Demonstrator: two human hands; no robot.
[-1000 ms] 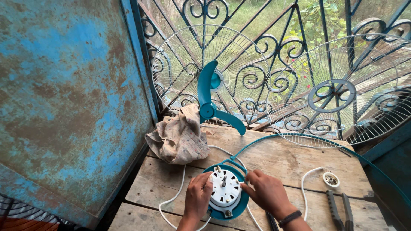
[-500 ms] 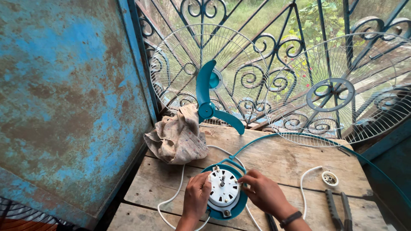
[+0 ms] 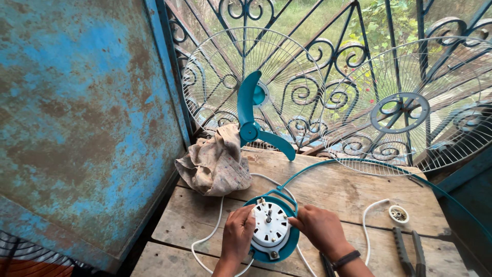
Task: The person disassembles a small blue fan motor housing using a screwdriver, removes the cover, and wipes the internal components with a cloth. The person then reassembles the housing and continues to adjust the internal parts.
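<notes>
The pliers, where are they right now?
In the head view, the pliers lie at the wooden table's right edge, beyond the right hand, just below the small white cap.

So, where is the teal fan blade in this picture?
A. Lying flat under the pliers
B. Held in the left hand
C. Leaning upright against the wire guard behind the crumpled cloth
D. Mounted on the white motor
C: the teal fan blade stands against the wire guard behind the crumpled cloth, while both hands are at the white motor.
</notes>
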